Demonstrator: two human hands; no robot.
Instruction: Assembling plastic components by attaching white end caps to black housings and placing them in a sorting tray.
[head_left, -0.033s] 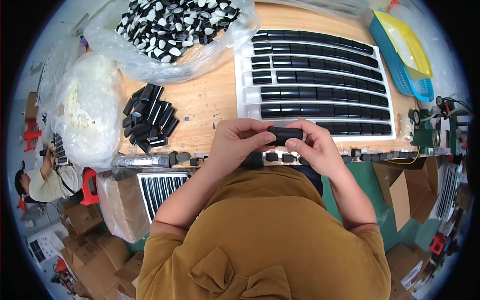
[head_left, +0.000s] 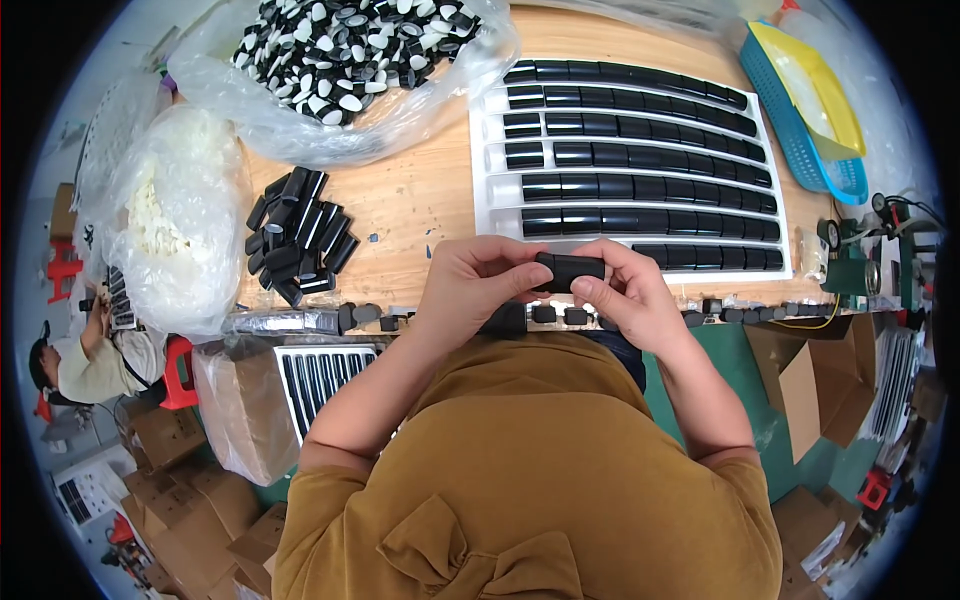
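Note:
Between my two hands, just above the table's near edge, is a short glossy black cylinder [head_left: 571,271]. My left hand [head_left: 475,285] pinches its left end with thumb and fingers. My right hand [head_left: 630,290] grips its right end, thumb along the near side. Directly beyond my hands lies a white tray [head_left: 481,200] with rows of similar black cylinders [head_left: 640,188]; some rows have gaps at their left, and my hands partly hide the nearest row. A loose pile of black cylinders [head_left: 297,235] sits to the left on the table.
Small black and white caps [head_left: 345,50] fill an open plastic bag at the far left. Nearer stands a clear bag of cream pieces [head_left: 160,220]. Blue [head_left: 795,130] and yellow baskets [head_left: 815,95] sit far right, a green device [head_left: 852,272] nearer. A person [head_left: 110,360] works at left.

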